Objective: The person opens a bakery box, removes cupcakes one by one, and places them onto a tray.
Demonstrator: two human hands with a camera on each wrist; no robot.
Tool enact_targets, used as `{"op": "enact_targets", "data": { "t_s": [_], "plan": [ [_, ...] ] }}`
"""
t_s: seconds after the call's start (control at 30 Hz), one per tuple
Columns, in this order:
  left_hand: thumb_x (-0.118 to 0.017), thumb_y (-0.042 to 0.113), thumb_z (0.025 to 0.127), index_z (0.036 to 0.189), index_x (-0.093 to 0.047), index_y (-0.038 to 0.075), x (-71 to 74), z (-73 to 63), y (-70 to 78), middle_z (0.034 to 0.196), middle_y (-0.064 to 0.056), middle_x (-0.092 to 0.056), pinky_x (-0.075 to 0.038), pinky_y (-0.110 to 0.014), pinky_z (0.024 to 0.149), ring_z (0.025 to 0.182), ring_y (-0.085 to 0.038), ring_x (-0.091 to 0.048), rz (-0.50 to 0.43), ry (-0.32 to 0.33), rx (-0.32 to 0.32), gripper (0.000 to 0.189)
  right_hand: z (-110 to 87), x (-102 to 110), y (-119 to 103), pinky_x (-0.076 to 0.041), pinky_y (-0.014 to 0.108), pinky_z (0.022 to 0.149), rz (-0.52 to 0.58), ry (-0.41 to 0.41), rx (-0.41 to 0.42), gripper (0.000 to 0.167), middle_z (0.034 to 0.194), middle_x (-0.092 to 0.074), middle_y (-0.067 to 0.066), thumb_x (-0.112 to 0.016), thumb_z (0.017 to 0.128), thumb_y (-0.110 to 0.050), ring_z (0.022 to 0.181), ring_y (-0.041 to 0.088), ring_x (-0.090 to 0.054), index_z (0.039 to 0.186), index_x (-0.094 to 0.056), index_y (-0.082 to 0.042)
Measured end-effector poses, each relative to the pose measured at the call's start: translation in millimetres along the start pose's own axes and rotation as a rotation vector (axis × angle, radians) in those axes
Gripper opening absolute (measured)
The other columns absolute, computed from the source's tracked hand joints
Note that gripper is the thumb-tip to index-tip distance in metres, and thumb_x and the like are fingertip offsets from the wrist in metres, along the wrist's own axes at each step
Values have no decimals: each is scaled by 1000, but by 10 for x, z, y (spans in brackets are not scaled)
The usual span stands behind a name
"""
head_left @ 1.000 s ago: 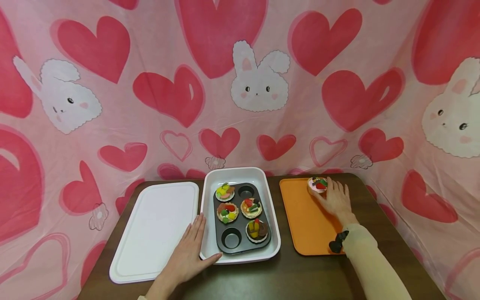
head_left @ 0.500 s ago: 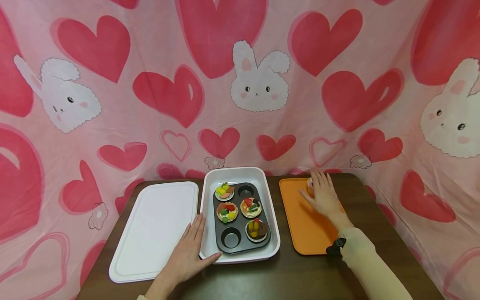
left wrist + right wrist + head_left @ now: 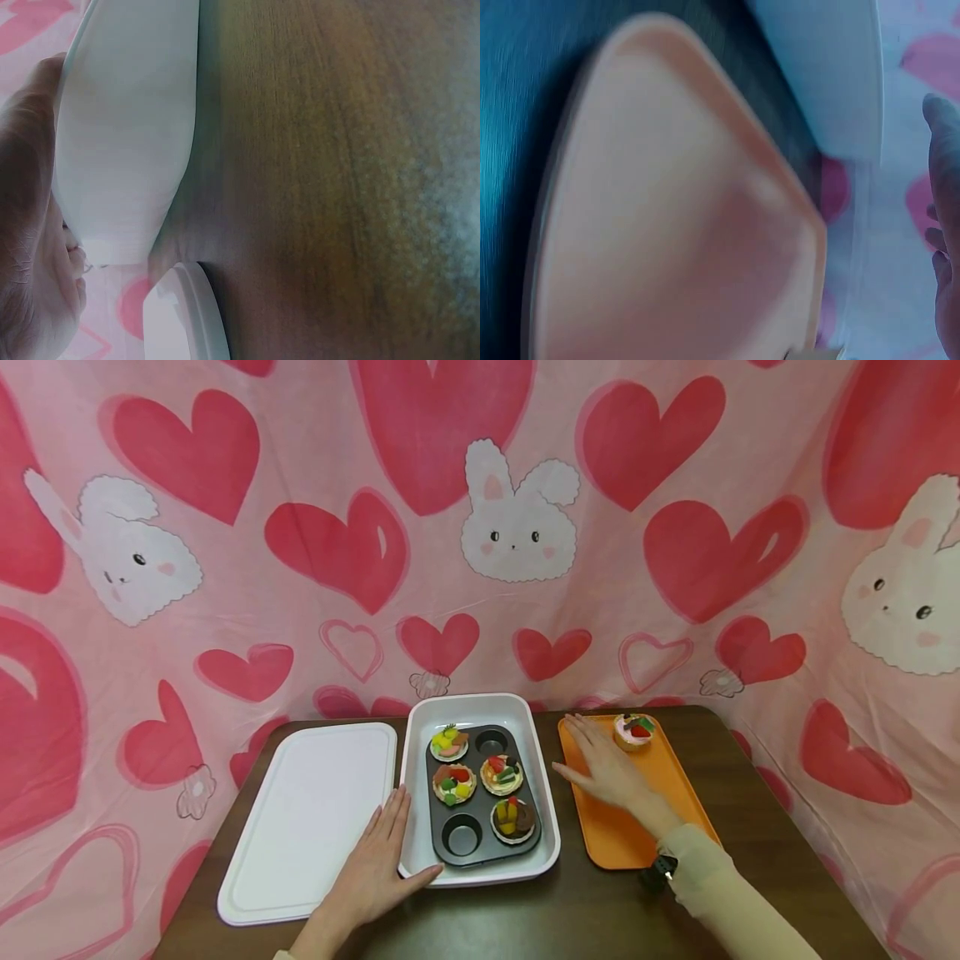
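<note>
With fingers straight, my left hand [image 3: 373, 862] rests on the near left rim of the white bin [image 3: 542, 777]. Inside the bin lies a dark muffin pan [image 3: 480, 852] with several toy fruit tarts, among them a chocolate-brown one [image 3: 513, 821] and a green-and-red one [image 3: 454, 786]. Two of the pan's cups hold nothing. My right hand [image 3: 611, 771], fingers extended, is over the left part of the orange tray [image 3: 618, 847] and holds nothing. A pink-cream tart [image 3: 633, 732] sits on that tray's far end, to the right of the hand and apart from it.
A white cutting board [image 3: 315, 810] lies left of the bin. Brown tabletop [image 3: 525, 927] shows in front and at the right. A pink heart-print cloth [image 3: 420, 635] hangs behind the table's far edge.
My right hand has come off the pink-cream tart and moved left across the orange tray. The tart stays on the tray. My left hand has not moved.
</note>
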State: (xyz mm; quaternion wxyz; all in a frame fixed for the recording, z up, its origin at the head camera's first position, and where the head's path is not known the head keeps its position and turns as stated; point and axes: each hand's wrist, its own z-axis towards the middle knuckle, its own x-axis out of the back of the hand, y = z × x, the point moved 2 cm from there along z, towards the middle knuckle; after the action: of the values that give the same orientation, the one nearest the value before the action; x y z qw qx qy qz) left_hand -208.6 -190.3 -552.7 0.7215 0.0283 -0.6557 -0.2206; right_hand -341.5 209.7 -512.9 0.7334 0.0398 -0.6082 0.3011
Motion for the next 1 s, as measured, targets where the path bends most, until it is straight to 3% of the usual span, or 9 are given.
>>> {"op": "enact_targets", "data": {
  "t_s": [0.1, 0.33, 0.57, 0.67, 0.77, 0.87, 0.93, 1.0],
  "plan": [
    [-69, 81, 88, 173, -28, 2, -5, -5, -2, 184, -15, -24, 19, -8, 127, 170, -34, -30, -10, 6, -3, 124, 29, -18, -144, -36, 65, 132, 5, 11, 65, 91, 173, -44, 22, -80, 98, -47, 161, 46, -42, 168, -41, -2],
    [-69, 82, 88, 173, -29, 1, -5, -4, -2, 184, -16, -26, 19, -8, 128, 169, -35, -32, -2, 18, -14, 124, 123, -73, -394, -46, 65, 125, -11, 33, 194, 90, 164, -56, 21, -90, 89, -42, 152, 44, -55, 160, -53, 0],
    [-69, 82, 88, 173, -27, 2, -2, -8, -2, 184, -15, -24, 20, -8, 127, 169, -36, -31, -5, -1, -3, 124, 188, -152, -519, -48, 62, 125, -3, -15, 202, 82, 164, -58, 19, -84, 94, -44, 152, 40, -56, 159, -55, -3],
    [-69, 82, 88, 174, -27, 3, 0, -9, 3, 185, -14, -24, 16, -11, 130, 170, -35, -30, -3, 2, 3, 124, 208, -186, -561, -49, 61, 125, 15, -40, 188, 80, 164, -58, 18, -82, 96, -46, 152, 40, -57, 160, -55, -5],
    [-68, 82, 88, 173, -29, 3, 1, -11, 11, 184, -14, -26, 0, -25, 139, 169, -34, -33, 15, 25, -6, 123, 233, -228, -595, -50, 61, 123, 43, -62, 172, 80, 162, -59, 18, -82, 96, -47, 149, 40, -58, 160, -55, -6],
    [-68, 82, 88, 172, -32, 2, 0, -13, 18, 182, -14, -30, -16, -39, 141, 167, -34, -36, 36, 54, -22, 121, 264, -269, -626, -51, 60, 123, 82, -83, 158, 80, 161, -59, 19, -84, 95, -45, 147, 39, -60, 159, -56, -5],
    [-69, 82, 88, 171, -33, 2, 0, -14, 21, 182, -15, -32, -15, -37, 141, 167, -34, -37, 40, 66, -28, 121, 284, -291, -645, -51, 59, 124, 109, -101, 146, 80, 161, -59, 19, -85, 94, -44, 147, 39, -60, 159, -56, -5],
    [-69, 82, 88, 171, -33, 2, -2, -12, 18, 182, -15, -32, -6, -29, 140, 166, -34, -37, 35, 66, -29, 120, 306, -315, -657, -51, 59, 124, 121, -116, 130, 82, 161, -58, 18, -85, 94, -45, 147, 38, -60, 159, -55, -6]
  ]
}}
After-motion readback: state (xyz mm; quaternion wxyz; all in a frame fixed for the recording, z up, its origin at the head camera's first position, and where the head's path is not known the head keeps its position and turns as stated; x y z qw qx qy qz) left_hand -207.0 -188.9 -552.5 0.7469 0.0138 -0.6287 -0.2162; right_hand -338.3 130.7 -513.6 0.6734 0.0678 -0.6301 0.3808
